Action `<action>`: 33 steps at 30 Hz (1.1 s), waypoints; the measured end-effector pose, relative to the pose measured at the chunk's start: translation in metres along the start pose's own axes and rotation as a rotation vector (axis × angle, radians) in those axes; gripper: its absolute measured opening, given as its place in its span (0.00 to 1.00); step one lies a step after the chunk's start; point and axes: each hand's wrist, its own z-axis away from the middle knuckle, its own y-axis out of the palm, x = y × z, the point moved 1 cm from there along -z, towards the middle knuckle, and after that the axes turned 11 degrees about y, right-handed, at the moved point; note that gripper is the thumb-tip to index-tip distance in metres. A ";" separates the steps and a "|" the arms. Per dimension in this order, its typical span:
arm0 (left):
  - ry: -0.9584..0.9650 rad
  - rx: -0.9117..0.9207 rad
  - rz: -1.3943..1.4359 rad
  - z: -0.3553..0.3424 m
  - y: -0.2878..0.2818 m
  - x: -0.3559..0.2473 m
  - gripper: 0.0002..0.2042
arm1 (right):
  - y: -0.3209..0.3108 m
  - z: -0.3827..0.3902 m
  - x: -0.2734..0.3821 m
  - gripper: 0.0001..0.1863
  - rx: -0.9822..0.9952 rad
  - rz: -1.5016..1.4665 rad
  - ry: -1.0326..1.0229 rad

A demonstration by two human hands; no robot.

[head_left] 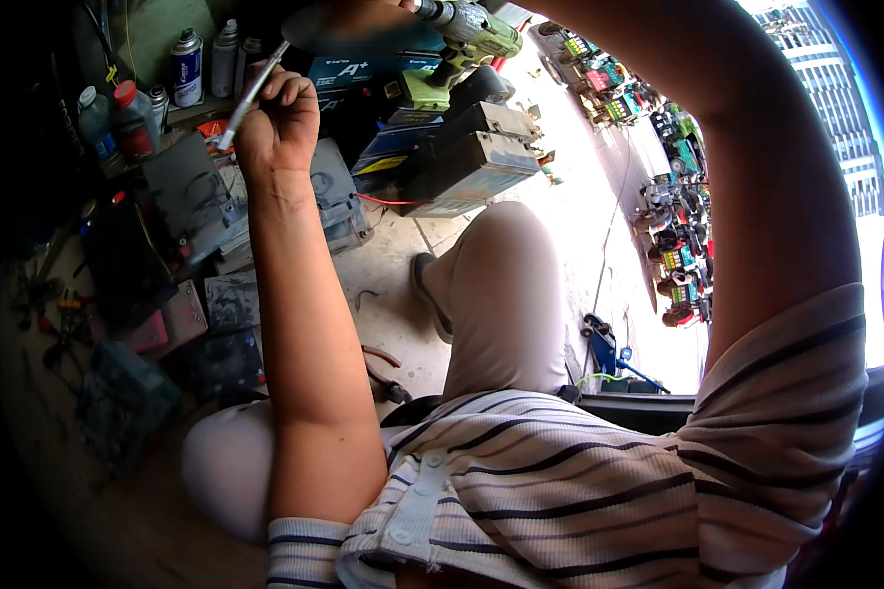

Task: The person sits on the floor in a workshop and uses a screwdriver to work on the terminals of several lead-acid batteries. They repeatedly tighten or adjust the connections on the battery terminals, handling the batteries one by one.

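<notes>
My left hand (283,123) is raised at the upper left, its fingers curled around a slim silver rod-like tool (255,95) that slants up to the right. What kind of tool it is I cannot make out. My right arm (756,128) is lifted, and its forearm runs out over the top edge. Only a blurred skin-toned patch and a bit of finger (408,5) show up there, so my right hand's fingers are mostly hidden. Close by that finger is a green cordless drill (476,37), above boxes and batteries; contact between them is unclear.
A large grey battery (471,172) stands on the floor ahead, with blue boxes (349,71) behind it. Spray cans (187,67) and bottles (133,123) line the left. Pliers (388,378) lie by my leg. A blue floor jack (609,348) and several small machines (678,236) are outside.
</notes>
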 end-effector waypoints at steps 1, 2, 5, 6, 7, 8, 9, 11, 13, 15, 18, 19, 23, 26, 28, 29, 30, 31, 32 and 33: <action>-0.004 -0.017 -0.022 0.001 0.002 0.003 0.06 | -0.002 -0.001 0.003 0.18 -0.006 -0.004 -0.014; -0.009 -0.036 -0.043 0.003 0.002 0.006 0.06 | -0.003 -0.002 0.004 0.18 -0.004 -0.010 -0.027; 0.000 -0.147 -0.107 0.004 0.001 0.016 0.07 | -0.008 0.005 0.004 0.18 0.000 -0.026 -0.049; 0.031 -0.103 -0.133 0.005 0.001 0.018 0.07 | -0.007 0.008 0.001 0.18 0.005 -0.028 -0.049; 0.063 -0.059 -0.158 0.007 0.002 0.019 0.08 | -0.006 0.012 -0.002 0.18 0.010 -0.032 -0.043; 0.094 -0.015 -0.185 0.007 0.003 0.020 0.08 | -0.006 0.016 -0.007 0.18 0.014 -0.035 -0.039; 0.066 -0.038 -0.217 0.004 0.002 0.016 0.08 | -0.007 0.022 -0.008 0.18 0.019 -0.037 -0.041; 0.012 -0.083 -0.284 -0.008 0.000 0.002 0.07 | -0.007 0.034 -0.013 0.17 0.019 -0.037 -0.034; -0.073 -0.035 -0.054 -0.003 0.000 0.004 0.07 | 0.000 0.046 -0.028 0.17 0.034 -0.044 0.000; -0.049 0.025 -0.086 -0.006 -0.003 0.009 0.08 | 0.008 0.063 -0.043 0.17 0.045 -0.057 0.036; -0.021 -0.090 -0.054 0.000 0.003 0.028 0.06 | 0.020 0.092 -0.066 0.17 0.072 -0.062 0.116; -0.057 -0.064 -0.032 0.000 -0.001 0.038 0.06 | 0.025 0.104 -0.074 0.17 0.085 -0.067 0.154; 0.052 -0.055 -0.300 -0.004 0.001 -0.009 0.07 | 0.030 0.105 -0.082 0.17 0.046 -0.086 0.132; 0.043 -0.057 -0.325 -0.007 -0.001 0.002 0.07 | 0.041 0.131 -0.098 0.16 0.046 -0.103 0.226; -0.099 0.169 -0.046 -0.006 -0.002 0.005 0.07 | 0.047 0.140 -0.102 0.16 0.043 -0.112 0.257; -0.034 0.079 -0.063 -0.007 -0.005 0.009 0.07 | 0.049 0.144 -0.103 0.16 0.038 -0.114 0.266; -0.042 0.011 -0.044 -0.002 -0.003 0.013 0.06 | 0.054 0.143 -0.102 0.16 0.033 -0.114 0.267; -0.054 -0.030 -0.028 -0.001 -0.006 0.015 0.05 | 0.056 0.143 -0.104 0.16 0.035 -0.122 0.266; -0.066 -0.072 -0.012 0.000 -0.008 0.016 0.05 | 0.059 0.142 -0.102 0.16 0.032 -0.123 0.265; -0.050 -0.077 -0.079 0.002 -0.007 0.018 0.05 | 0.059 0.143 -0.105 0.16 0.030 -0.131 0.267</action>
